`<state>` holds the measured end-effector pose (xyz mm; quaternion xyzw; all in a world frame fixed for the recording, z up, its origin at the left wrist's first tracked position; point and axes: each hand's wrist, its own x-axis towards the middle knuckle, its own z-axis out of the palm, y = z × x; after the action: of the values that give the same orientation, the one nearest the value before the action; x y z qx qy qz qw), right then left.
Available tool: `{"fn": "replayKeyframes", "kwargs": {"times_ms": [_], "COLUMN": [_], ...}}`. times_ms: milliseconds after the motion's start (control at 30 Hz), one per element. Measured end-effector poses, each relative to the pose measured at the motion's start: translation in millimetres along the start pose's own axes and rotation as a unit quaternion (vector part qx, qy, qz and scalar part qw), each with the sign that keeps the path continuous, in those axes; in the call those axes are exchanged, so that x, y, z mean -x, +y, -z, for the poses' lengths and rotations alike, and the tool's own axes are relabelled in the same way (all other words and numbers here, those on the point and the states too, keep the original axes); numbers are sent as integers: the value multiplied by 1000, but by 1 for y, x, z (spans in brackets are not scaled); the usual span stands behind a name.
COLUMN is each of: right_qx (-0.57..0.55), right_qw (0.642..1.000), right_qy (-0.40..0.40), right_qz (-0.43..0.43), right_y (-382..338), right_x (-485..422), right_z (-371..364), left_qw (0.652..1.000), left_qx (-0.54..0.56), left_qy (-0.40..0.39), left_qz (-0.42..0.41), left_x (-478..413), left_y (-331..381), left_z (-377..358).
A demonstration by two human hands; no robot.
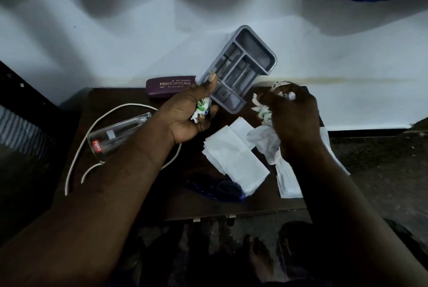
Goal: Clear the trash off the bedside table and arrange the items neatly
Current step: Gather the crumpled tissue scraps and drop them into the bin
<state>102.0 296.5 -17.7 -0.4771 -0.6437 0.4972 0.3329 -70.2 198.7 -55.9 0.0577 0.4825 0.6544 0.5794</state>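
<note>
My left hand (190,110) holds a grey compartment tray (240,66) tilted above the dark bedside table (129,171), thumb on its rim, with a crumpled green-and-white wrapper (202,108) tucked in its palm. My right hand (291,117) pinches crumpled white and green scraps (261,109) and a bunched tissue (264,140) over the table's right side. Folded white tissues (234,157) lie flat on the table between my hands.
A maroon spectacle case (166,86) lies at the table's back edge. On its side to the left rests a clear glass (115,133), across a looped white cable (76,166). Dark blue glasses (215,187) sit near the front edge. A white wall stands behind.
</note>
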Motion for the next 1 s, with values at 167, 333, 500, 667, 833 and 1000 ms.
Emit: {"fn": "replayKeyframes", "kwargs": {"times_ms": [167,333,500,667,833,1000], "right_qx": [-44,-63,-89,-52,129,277], "right_qw": [998,996,995,999,980,927], "right_qy": [-7,-35,-27,-8,22,-147], "right_qz": [-50,-55,-26,14,150,206], "right_y": [6,11,13,16,18,31], "right_x": [-9,-12,-16,-17,-15,-8], "right_z": [9,10,12,14,6,-4], "left_qw": [1000,1000,1000,999,992,985], "left_qx": [17,1,-13,-36,-72,-107], "left_qy": [1,-22,-5,33,100,131], "left_qz": [9,12,15,8,-17,-21], "left_x": [0,0,-2,-4,-9,-10], "left_y": [1,4,2,2,-2,-6], "left_z": [1,4,6,6,6,2]}}
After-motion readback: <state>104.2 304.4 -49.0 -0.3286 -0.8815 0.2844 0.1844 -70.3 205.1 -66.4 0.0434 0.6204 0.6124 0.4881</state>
